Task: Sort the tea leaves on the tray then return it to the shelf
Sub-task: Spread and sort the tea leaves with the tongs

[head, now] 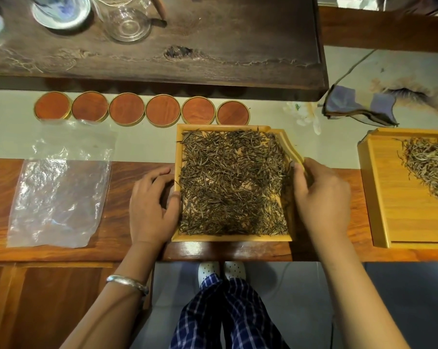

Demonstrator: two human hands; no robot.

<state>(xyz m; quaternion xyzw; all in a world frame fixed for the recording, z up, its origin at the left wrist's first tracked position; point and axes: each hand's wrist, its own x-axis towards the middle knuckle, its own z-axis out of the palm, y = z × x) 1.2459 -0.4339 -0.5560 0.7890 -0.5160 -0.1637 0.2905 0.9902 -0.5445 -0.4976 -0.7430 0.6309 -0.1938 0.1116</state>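
A square bamboo tray [231, 238] lies on the table's front edge, its floor covered with dark dried tea leaves [231, 182]. My left hand [152, 207] grips the tray's left rim, thumb over the edge onto the leaves. My right hand [321, 197] holds the right rim, thumb inside by the angled corner spout. The tray rests flat between both hands.
A second bamboo tray [379, 197] with paler leaves sits to the right. An empty clear plastic bag [59, 195] lies at left. Several round wooden-lidded tins [145, 109] line up behind. A dark tea board [213, 46] with glass cups stands at the back, a folded cloth [359, 107] at its right.
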